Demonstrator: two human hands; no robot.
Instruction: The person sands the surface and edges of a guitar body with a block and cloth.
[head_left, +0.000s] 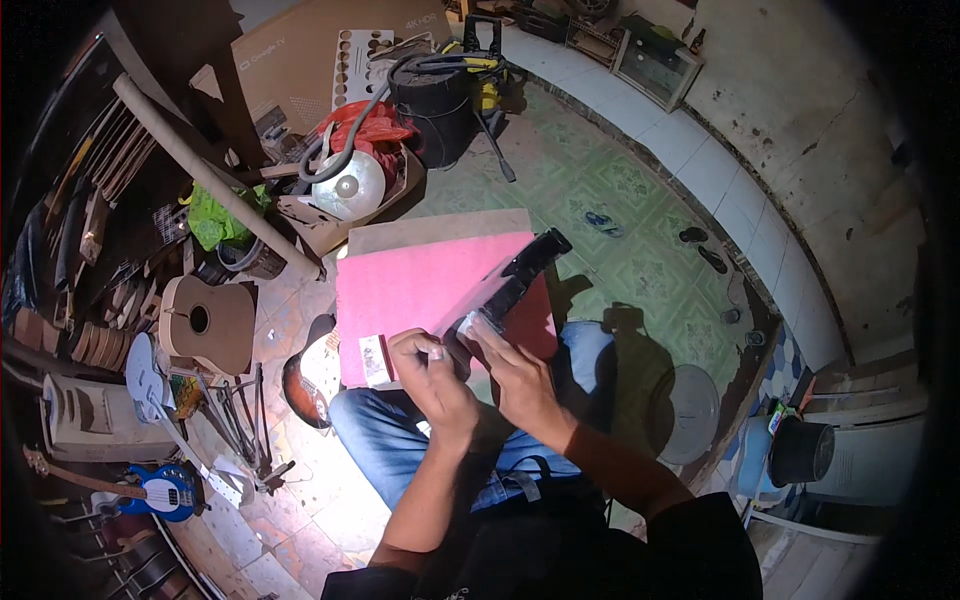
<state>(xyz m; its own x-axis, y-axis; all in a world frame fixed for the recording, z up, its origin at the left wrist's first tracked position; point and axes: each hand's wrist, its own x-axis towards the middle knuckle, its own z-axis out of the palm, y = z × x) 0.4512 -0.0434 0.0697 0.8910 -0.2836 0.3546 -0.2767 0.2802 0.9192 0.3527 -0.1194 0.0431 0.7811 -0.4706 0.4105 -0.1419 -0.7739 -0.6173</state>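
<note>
A long black object (522, 275) slants up to the right over a pink sheet (410, 275). Along its left side runs a strip of clear or greyish film (470, 305); its exact kind I cannot make out. My right hand (518, 385) grips the black object's lower end, with something pale at the fingertips. Beside it, my left hand (437, 385) is closed with the thumb up, close to the film's lower end; what it pinches is hidden. On the pink sheet's near left corner lies a small red and white box (373, 360).
Cardboard (440, 232) shows behind the pink sheet. At left are an unfinished guitar body (207, 322), a blue electric guitar (168, 493) and metal stands. A black drum-shaped container (435, 110) with a hose stands at the back. Sandals (603, 222) and a round lid (690, 414) lie on the right.
</note>
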